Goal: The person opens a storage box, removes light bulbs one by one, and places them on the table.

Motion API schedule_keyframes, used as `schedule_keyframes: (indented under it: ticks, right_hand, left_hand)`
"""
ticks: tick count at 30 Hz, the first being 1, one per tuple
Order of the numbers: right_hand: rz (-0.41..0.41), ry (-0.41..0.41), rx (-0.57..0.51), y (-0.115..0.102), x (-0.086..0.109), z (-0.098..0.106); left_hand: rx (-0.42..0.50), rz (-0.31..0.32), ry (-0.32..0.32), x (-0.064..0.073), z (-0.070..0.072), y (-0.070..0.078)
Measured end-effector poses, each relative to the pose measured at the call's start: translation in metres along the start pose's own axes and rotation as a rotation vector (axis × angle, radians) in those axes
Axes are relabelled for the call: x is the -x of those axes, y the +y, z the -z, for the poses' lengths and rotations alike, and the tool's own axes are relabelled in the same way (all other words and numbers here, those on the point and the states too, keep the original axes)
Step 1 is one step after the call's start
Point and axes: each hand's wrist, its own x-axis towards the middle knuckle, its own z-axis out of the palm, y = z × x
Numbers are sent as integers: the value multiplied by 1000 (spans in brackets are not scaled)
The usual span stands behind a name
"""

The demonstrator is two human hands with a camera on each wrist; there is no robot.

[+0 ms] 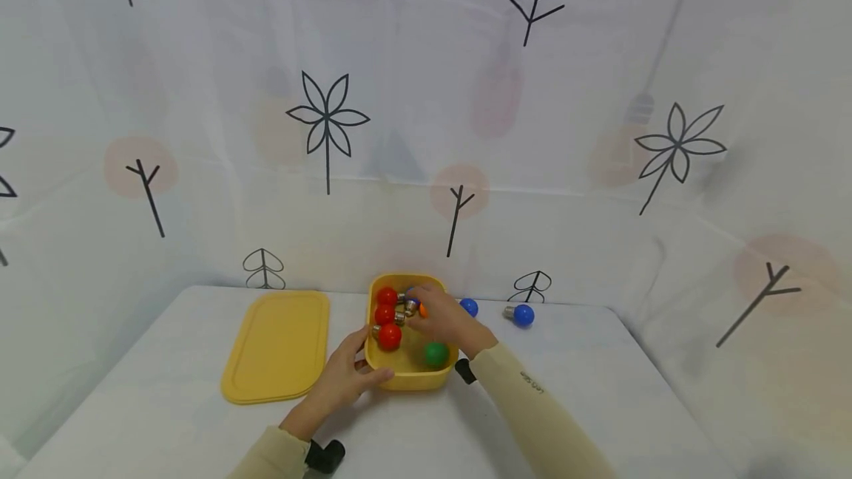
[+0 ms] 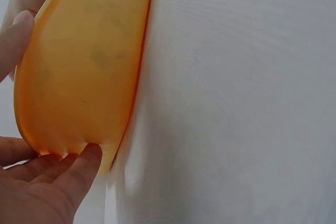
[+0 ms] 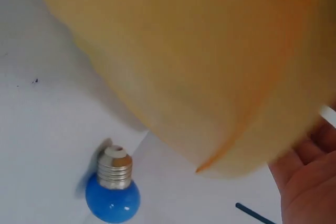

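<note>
Head view has the yellow tub [image 1: 421, 382] on the white table [image 1: 399, 438], near the middle; it is smooth, round-cornered and open on top, with three red bulbs [image 1: 385, 315] along its left side, their bases silver, and a green bulb [image 1: 436, 354] in the near right corner; the left hand [image 1: 341, 378] grips the near left corner, thumb spread along the front and fingers bent against the side; the right hand [image 1: 451, 320] reaches in over the far part, thumb and finger parted about a blue bulb [image 1: 413, 301], though whether they pinch it I cannot tell; an orange bulb [image 1: 423, 310] is mostly covered by that hand, and a second blue bulb [image 1: 470, 307] outside is partly covered too; a third blue bulb [image 1: 523, 315] lies farther right, and the yellow lid [image 1: 278, 346] lies left; left wrist view shows only dim patches through the tub wall; right wrist view blurs the tub, cutting off its top.
</note>
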Motion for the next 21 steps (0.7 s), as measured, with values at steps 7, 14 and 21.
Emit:
schedule_keyframes:
  ticks: [7, 14, 21]
  right_hand:
    - [12, -65, 98, 0, -2, -9]
    - [77, -95, 146, -15, -3, 0]
    - [59, -115, 128, -26, -5, 6]
  left_hand:
    - [10, -12, 1, 0, -1, 1]
    - [-8, 18, 10, 0, 0, 2]
    - [-24, 25, 6, -1, -1, 1]
